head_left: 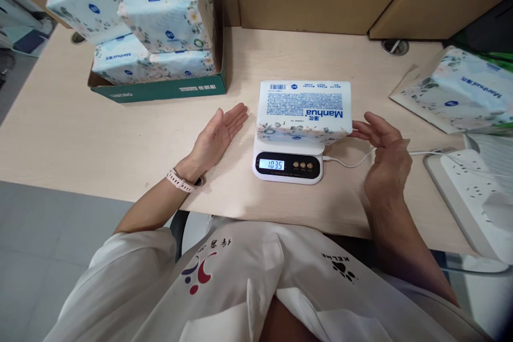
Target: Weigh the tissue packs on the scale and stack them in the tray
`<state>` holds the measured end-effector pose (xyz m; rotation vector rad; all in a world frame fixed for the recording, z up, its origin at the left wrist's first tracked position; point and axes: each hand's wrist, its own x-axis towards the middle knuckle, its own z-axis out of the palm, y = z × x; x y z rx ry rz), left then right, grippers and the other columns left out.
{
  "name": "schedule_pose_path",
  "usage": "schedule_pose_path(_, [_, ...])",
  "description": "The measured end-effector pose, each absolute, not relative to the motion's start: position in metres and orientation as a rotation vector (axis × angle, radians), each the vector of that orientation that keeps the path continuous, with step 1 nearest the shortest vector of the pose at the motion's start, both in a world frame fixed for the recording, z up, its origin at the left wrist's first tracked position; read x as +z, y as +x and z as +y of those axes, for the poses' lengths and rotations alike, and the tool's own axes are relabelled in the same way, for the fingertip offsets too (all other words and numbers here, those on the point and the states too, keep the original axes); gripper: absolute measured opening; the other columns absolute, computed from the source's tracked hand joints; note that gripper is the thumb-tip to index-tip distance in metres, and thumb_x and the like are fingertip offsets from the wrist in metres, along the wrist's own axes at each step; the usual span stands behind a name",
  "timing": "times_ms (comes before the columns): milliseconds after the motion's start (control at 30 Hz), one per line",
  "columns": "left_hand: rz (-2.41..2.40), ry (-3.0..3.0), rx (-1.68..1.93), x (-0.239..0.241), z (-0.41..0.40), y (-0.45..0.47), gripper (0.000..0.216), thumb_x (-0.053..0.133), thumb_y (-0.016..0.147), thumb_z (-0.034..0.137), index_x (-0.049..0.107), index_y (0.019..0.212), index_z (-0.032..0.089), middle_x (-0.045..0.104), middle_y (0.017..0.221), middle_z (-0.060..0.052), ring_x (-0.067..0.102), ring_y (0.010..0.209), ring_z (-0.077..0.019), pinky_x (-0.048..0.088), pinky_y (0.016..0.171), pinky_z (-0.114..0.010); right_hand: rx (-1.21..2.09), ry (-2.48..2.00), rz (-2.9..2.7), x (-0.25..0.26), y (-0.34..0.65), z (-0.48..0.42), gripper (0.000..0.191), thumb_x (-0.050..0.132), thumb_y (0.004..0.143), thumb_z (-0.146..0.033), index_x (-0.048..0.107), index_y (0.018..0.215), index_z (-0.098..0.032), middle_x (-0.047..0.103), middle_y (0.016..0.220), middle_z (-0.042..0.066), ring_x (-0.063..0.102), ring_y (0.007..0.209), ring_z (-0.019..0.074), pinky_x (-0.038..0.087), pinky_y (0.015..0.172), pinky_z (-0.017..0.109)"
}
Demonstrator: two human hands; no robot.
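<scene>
A white and blue tissue pack [303, 111] lies on a small white kitchen scale [287, 163] in the middle of the desk. The scale's lit display reads 103.5. My left hand [216, 136] rests palm-up on the desk just left of the pack, fingers stretched out, holding nothing. My right hand [385, 152] hovers at the pack's right end, fingers spread, fingertips close to or just touching its corner.
A green cardboard box [160, 90] with several tissue packs stacked in it stands at the back left. Another tissue pack [457, 91] lies at the right. A white power strip [473, 192] sits near the right edge, and a white cable [348, 163] runs from the scale.
</scene>
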<state>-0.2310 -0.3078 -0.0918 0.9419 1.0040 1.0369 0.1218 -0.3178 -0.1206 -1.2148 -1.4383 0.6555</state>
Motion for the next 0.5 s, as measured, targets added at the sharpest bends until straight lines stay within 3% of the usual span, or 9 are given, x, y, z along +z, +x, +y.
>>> schedule_pose_path(267, [0.976,0.927,0.977,-0.086,-0.314,-0.228,0.086,0.034,0.107,0.08,0.04,0.179,0.034,0.045,0.184,0.003,0.026,0.179,-0.0293,0.02,0.149,-0.05,0.779,-1.144,-1.676,-0.132,0.129,-0.315,0.071,0.037,0.111,-0.077,0.048,0.172,-0.044,0.066,0.166,0.011,0.071,0.145,0.0364,0.061,0.116,0.071])
schedule_pose_path(500, [0.933,0.886,0.967,-0.083,-0.316,-0.229,0.089,0.037,0.105,0.083,0.038,0.18,0.035,0.043,0.185,-0.001,0.027,0.179,-0.0331,0.03,0.146,-0.052,0.949,-1.233,-1.653,-0.13,0.125,-0.319,0.081,0.037,0.107,-0.084,0.036,0.178,-0.045,0.06,0.172,0.013,0.079,0.125,0.0338,0.065,0.108,0.068])
